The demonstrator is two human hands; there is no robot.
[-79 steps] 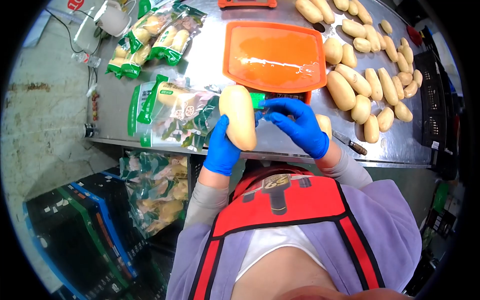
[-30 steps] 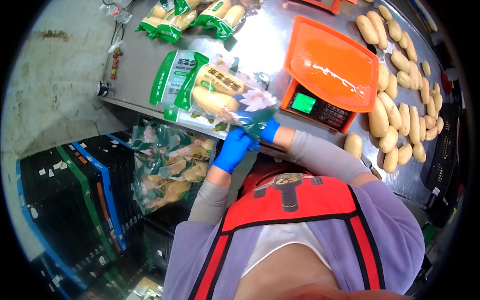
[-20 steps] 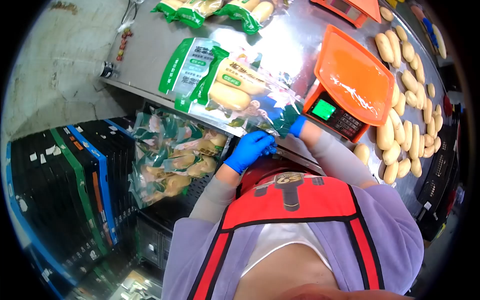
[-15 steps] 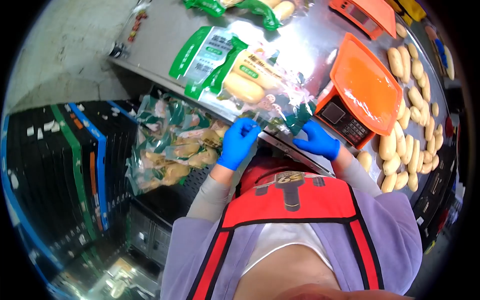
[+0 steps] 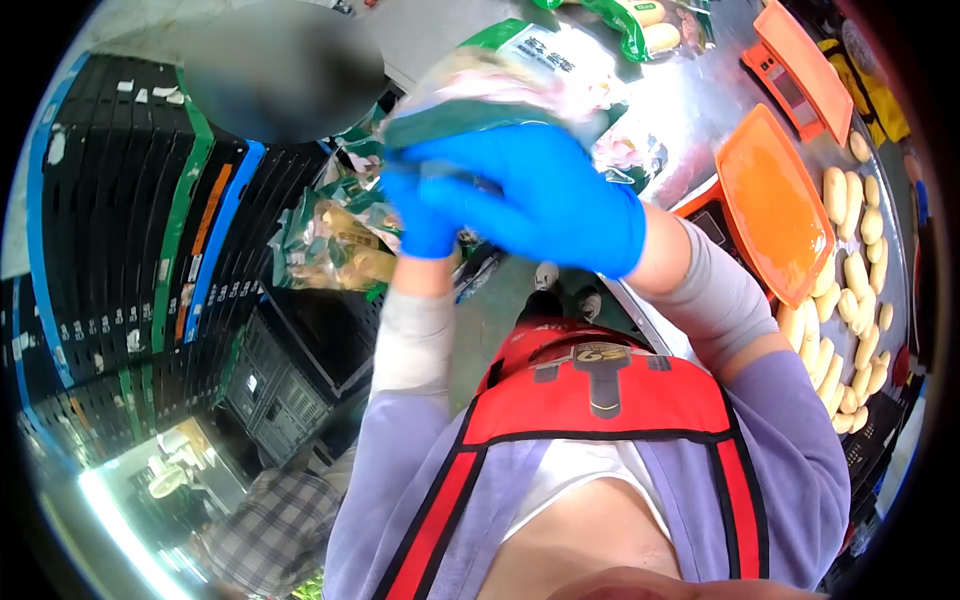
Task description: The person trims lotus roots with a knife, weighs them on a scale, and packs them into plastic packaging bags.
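A clear plastic bag [image 5: 500,85] with green bands, white labels and pink flower print is raised in front of me, partly smeared by motion. My right hand [image 5: 555,195], in a blue glove, grips the bag's near green edge with its fingers stretched toward the left. Close against it, my left hand [image 5: 425,215], also blue-gloved, is closed at the bag's left corner. The right fingers overlap the left hand and hide part of the grip. What lies inside the bag is hard to make out.
Filled bags [image 5: 345,250] lie in a heap at lower left beside stacked black crates [image 5: 120,220]. On the metal table stand an orange scale [image 5: 775,205] and another orange scale [image 5: 800,75]. Pale lotus root pieces [image 5: 855,280] lie at right. A person's plaid sleeve [image 5: 275,530] shows below.
Both hands have come together and risen, lifting the bag from the table edge toward the upper left. The view has shifted, and a blurred grey patch now covers the upper left.
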